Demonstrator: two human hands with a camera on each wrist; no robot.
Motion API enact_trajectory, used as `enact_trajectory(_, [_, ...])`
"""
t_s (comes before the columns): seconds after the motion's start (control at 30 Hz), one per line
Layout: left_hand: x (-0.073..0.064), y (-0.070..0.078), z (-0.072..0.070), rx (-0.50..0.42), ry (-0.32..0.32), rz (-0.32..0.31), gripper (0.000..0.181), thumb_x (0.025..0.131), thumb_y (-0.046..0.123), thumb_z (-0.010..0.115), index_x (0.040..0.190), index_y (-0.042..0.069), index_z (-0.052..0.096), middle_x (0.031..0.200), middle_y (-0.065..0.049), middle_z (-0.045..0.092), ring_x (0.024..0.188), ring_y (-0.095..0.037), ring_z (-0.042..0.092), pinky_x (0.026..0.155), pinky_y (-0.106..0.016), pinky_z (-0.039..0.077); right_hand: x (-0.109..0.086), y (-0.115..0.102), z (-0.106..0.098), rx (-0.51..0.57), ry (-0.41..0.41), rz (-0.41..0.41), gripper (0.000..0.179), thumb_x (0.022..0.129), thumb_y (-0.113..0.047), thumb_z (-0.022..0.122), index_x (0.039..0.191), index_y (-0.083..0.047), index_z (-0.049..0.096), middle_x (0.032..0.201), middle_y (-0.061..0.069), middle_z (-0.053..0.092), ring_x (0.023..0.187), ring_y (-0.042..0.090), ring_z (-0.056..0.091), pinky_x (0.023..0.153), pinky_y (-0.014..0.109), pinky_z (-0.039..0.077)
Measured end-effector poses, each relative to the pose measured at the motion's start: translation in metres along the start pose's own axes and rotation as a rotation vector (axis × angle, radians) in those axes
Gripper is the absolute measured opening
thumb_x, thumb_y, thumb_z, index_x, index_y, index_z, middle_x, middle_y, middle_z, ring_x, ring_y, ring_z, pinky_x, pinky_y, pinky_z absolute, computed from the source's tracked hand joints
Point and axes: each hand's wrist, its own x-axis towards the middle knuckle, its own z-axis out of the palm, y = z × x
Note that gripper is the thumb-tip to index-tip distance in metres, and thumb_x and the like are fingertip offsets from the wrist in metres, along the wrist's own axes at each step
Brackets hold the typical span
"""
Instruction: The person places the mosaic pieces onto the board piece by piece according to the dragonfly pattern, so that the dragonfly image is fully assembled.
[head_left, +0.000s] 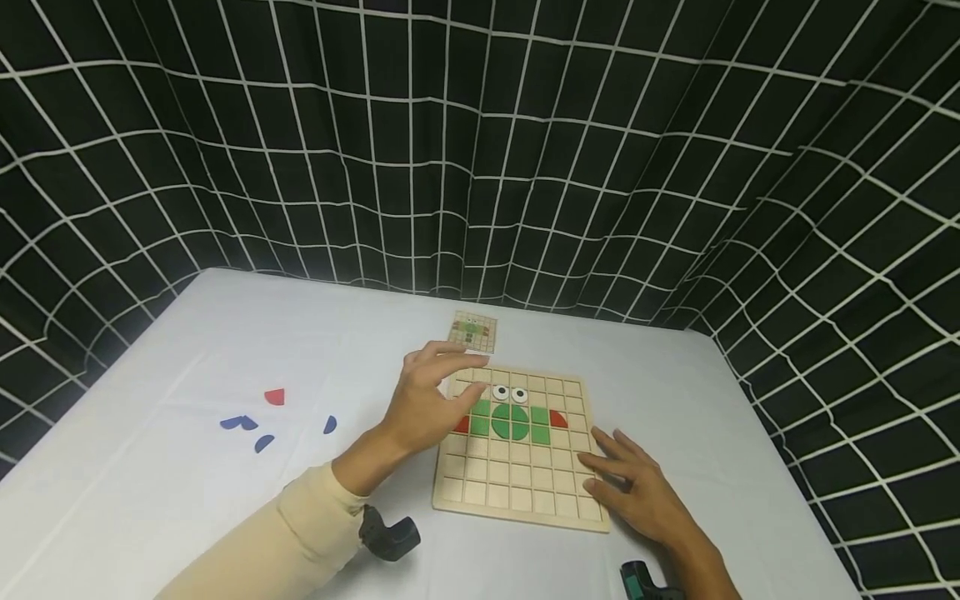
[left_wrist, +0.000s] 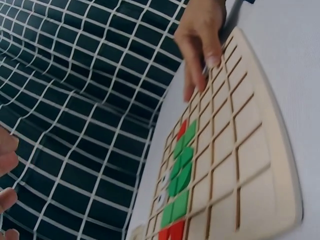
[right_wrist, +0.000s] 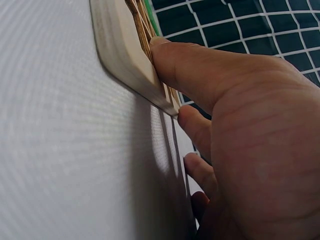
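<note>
A wooden grid board (head_left: 517,502) lies on the white table with flat pieces set in it: two eye discs (head_left: 510,393), a green circle (head_left: 510,422) made of segments, green squares (head_left: 540,434) and red pieces (head_left: 557,418) at either side. Over the board's upper left my left hand (head_left: 427,404) hovers with fingers and thumb apart, no piece visible between them; its fingertips (left_wrist: 7,200) show at the edge of the left wrist view. My right hand (head_left: 637,492) rests along the board's right edge, thumb (right_wrist: 175,60) touching the rim and fingers loosely extended.
Several blue pieces (head_left: 264,443) and a red quarter piece (head_left: 275,397) lie loose on the table at the left. A small card (head_left: 472,331) with a similar pattern lies behind the board. A black curtain (head_left: 420,167) with white grid lines surrounds the table.
</note>
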Motion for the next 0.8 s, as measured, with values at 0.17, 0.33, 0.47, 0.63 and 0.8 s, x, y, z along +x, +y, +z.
enact_trajectory(0.17, [-0.007,-0.006,-0.028,0.015,0.048,-0.002,0.029,0.074,0.007,0.078,0.103,0.01,0.073,0.099,-0.002,0.073,0.109,-0.026,0.058,0.089,-0.054,0.037,0.002,-0.002,0.0,-0.009,0.002,0.0,0.037,0.081,-0.037,0.073,0.114,-0.021,0.072,0.147,0.007,0.046,0.139,0.045,0.026,0.102,0.073,0.018])
enact_trajectory(0.33, [-0.018,-0.02,-0.057,0.057,0.11,-0.016,0.032,0.071,0.001,0.079,0.102,0.009,0.074,0.1,-0.005,0.071,0.107,-0.025,0.059,0.091,-0.046,0.043,0.002,-0.001,0.001,-0.002,0.003,-0.005,0.036,0.081,-0.036,0.073,0.113,-0.02,0.072,0.147,0.007,0.045,0.139,0.046,0.025,0.102,0.073,0.017])
enact_trajectory(0.47, [-0.028,-0.032,-0.079,0.09,0.148,-0.035,0.035,0.07,-0.003,0.079,0.102,0.007,0.074,0.102,-0.009,0.07,0.105,-0.026,0.06,0.093,-0.026,0.043,0.002,-0.001,0.001,0.0,0.004,-0.006,0.037,0.081,-0.036,0.073,0.113,-0.02,0.072,0.147,0.008,0.046,0.139,0.046,0.025,0.102,0.073,0.017])
enact_trajectory(0.63, [-0.039,-0.042,-0.104,0.135,0.21,-0.08,0.035,0.069,-0.007,0.076,0.102,0.005,0.074,0.103,-0.014,0.069,0.104,-0.028,0.059,0.094,-0.015,0.038,0.002,-0.001,0.001,-0.002,0.002,0.0,0.037,0.081,-0.039,0.073,0.113,-0.02,0.072,0.146,0.008,0.046,0.139,0.046,0.025,0.101,0.074,0.018])
enact_trajectory(0.8, [-0.049,-0.054,-0.126,0.2,0.262,-0.197,0.034,0.072,-0.008,0.074,0.104,0.005,0.073,0.106,-0.014,0.069,0.106,-0.009,0.056,0.086,-0.008,0.039,0.001,-0.002,0.001,0.007,0.002,0.005,0.038,0.081,-0.039,0.073,0.113,-0.02,0.072,0.146,0.008,0.046,0.139,0.046,0.025,0.101,0.073,0.018])
